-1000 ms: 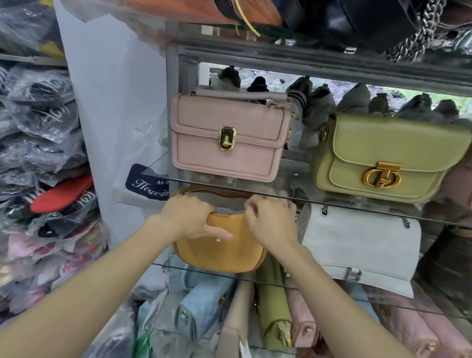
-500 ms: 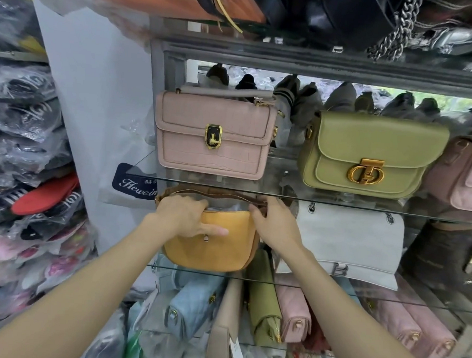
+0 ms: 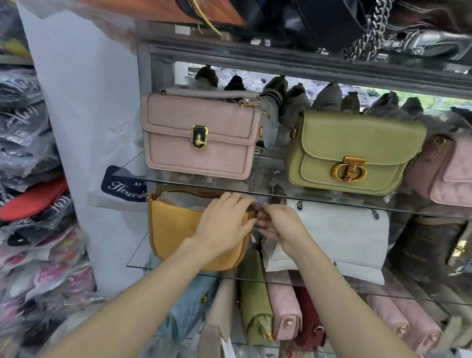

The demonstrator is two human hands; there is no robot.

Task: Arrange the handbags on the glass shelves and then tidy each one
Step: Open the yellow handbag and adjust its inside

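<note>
A mustard-yellow handbag (image 3: 172,230) stands upright at the left end of the middle glass shelf (image 3: 137,258), its top open with white stuffing showing. My left hand (image 3: 224,222) grips the bag's upper right corner. My right hand (image 3: 279,225) pinches the small metal zipper pull at that same corner. A white bag (image 3: 341,239) stands just to the right, partly behind my right hand. On the shelf above sit a pink clasp bag (image 3: 198,138) and an olive-green bag (image 3: 351,152).
Another pink bag (image 3: 457,168) is at the upper shelf's right edge. Dark bags and a chain (image 3: 371,24) hang over the top shelf. Several bags stand packed on the lowest shelf (image 3: 277,312). Plastic-wrapped goods (image 3: 18,194) are stacked on the left.
Both hands have shifted right along the yellow bag's top, from its middle to its right corner. My right hand now pinches the zipper pull.
</note>
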